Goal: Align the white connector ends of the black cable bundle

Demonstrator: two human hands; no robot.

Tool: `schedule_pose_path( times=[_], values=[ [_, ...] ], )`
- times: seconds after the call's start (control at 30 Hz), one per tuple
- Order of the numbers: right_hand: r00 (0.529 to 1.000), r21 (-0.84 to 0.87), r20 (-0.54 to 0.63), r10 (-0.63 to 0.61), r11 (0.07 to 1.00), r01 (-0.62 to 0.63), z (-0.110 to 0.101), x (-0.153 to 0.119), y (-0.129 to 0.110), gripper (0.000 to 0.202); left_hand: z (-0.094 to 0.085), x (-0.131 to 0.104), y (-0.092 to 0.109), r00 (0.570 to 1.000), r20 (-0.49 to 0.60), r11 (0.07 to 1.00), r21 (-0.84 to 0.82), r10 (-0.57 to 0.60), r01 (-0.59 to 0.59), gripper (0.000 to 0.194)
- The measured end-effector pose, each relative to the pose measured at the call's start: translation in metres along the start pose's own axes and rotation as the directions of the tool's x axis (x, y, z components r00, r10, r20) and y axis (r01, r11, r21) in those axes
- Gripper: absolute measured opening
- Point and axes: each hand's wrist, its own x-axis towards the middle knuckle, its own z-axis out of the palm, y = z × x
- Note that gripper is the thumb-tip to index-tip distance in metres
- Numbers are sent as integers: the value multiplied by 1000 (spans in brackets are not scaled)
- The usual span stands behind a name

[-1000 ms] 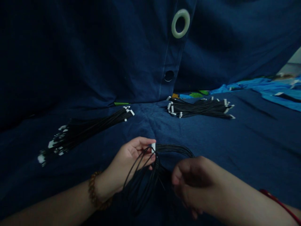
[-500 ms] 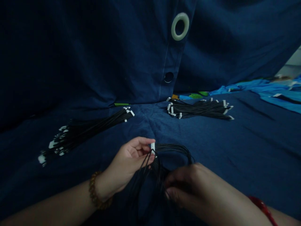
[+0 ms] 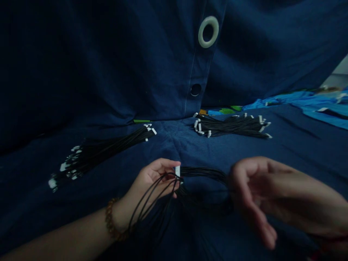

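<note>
My left hand [image 3: 159, 181] pinches a white connector [image 3: 177, 171] at the end of a bundle of thin black cables [image 3: 202, 172]. Some cables loop out to the right, and others hang down over my left fingers and below them. My right hand [image 3: 255, 195] is on the right with its fingers apart and slightly blurred. Its outer edge lies close by the far end of the cable loop; whether it touches the cables I cannot tell. Nothing shows in its palm.
One bundle of black cables with white ends [image 3: 108, 148] lies at left on the dark blue cloth [image 3: 168, 145]. Another such bundle [image 3: 231, 125] lies at back right. A blue cloth curtain with a pale ring [image 3: 208, 32] hangs behind. Bright blue material [image 3: 304, 103] lies far right.
My right hand has let go of the hanging cables, moved right and up, and opened. The cables have spread into a wider loop. My left hand keeps its pinch in nearly the same place.
</note>
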Motion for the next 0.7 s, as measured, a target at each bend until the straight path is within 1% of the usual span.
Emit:
schedule_pose_path(
  times=[0.03,0.07,0.1,0.13,0.17,0.2,0.23,0.27,0.3,0.33,0.37,0.43,0.47,0.5,0.53,0.57,0.6,0.63,0.67,0.7],
  values=[
    [997,46,-11,-70,996,71,-5,-2,-3,10,1,-1,1,1000,-13,1000,-1,3,-3,31],
    [987,39,-50,-154,987,156,-9,-4,-5,9,2,-1,2,999,-34,1000,-2,8,-8,31],
    [962,-18,-113,-249,969,248,-13,-6,-7,9,3,-2,2,998,-57,1000,3,12,-11,31],
    [917,-96,-172,-361,932,349,-16,-8,-8,9,4,-2,3,997,-78,1000,10,15,-14,31],
    [846,-176,-232,-480,876,448,-18,-9,-8,10,5,-2,3,995,-94,1000,17,19,-17,30],
    [756,-237,-291,-586,810,536,-19,-11,-9,15,5,-2,2,995,-102,1000,23,20,-18,30],
    [662,-277,-360,-657,753,597,-20,-12,-9,24,4,-2,2,995,-99,999,26,22,-20,30],
    [582,-301,-425,-693,714,632,-19,-13,-10,30,4,-2,1,996,-90,999,28,28,-25,31],
    [540,-310,-473,-696,705,638,-18,-14,-10,35,3,-2,1,996,-78,999,30,34,-32,31],
    [564,-308,-477,-674,729,611,-15,-14,-9,35,2,-2,1,997,-67,999,35,33,-31,32],
    [636,-303,-439,-635,771,560,-12,-15,-7,32,1,-2,1,998,-58,999,37,32,-30,32],
    [814,-306,-289,-504,854,420,-2,-14,-1,24,1,-3,3,998,-56,999,43,23,-20,31],
    [878,-355,-209,-430,870,342,3,-14,4,19,2,-3,4,999,-51,999,44,15,-13,30],
    [905,-437,-180,-384,856,276,9,-13,9,12,2,-4,5,999,-36,999,34,15,-14,30],
    [907,-593,-180,-381,777,209,13,-13,15,10,3,-4,5,1000,-12,1000,15,20,-20,29],
    [888,-762,-167,-429,628,160,17,-12,22,11,3,-4,5,1000,15,1000,-8,26,-26,29],
    [863,-890,-138,-486,443,107,19,-11,28,12,3,-4,5,999,45,999,-33,29,-28,29],
    [836,-965,-83,-542,252,68,21,-11,34,13,2,-4,4,997,73,998,-58,37,-33,30],
    [812,-993,-21,-583,105,49,21,-10,39,13,2,-4,3,995,92,997,-75,43,-36,30],
    [794,-999,28,-608,8,42,21,-9,43,13,1,-4,2,993,106,996,-82,41,-32,30]
  ],
)
